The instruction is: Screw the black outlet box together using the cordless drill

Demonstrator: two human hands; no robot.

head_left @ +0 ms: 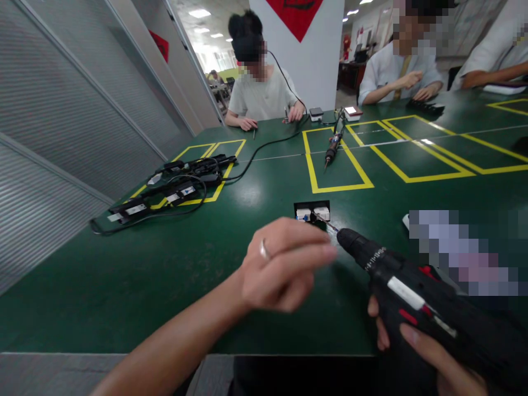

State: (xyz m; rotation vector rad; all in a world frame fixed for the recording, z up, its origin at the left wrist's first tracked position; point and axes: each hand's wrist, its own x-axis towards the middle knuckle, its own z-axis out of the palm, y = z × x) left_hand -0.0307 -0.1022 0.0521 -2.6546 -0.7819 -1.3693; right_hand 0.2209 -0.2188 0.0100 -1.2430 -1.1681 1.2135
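Observation:
My right hand (429, 344), at the lower right, is wrapped round the grip of a black cordless drill (396, 275) with red details. The drill points up and to the left, and a thin bit (329, 224) sticks out of its chuck. My left hand (280, 264), a ring on one finger, is closed just left of the chuck. Two of its fingers reach toward the bit, pressed together, while the others curl under. The thumb and anything between the fingers are hidden. Just beyond the bit is a black recessed socket box (312, 204) with white inserts.
On the green table (198, 297), black power strips and cables (177, 187) lie at the left. A pen-shaped electric screwdriver (332, 148) rests inside a yellow taped frame (313, 181). A blurred-out flat object (457, 253) lies at the right. Several people sit across the table.

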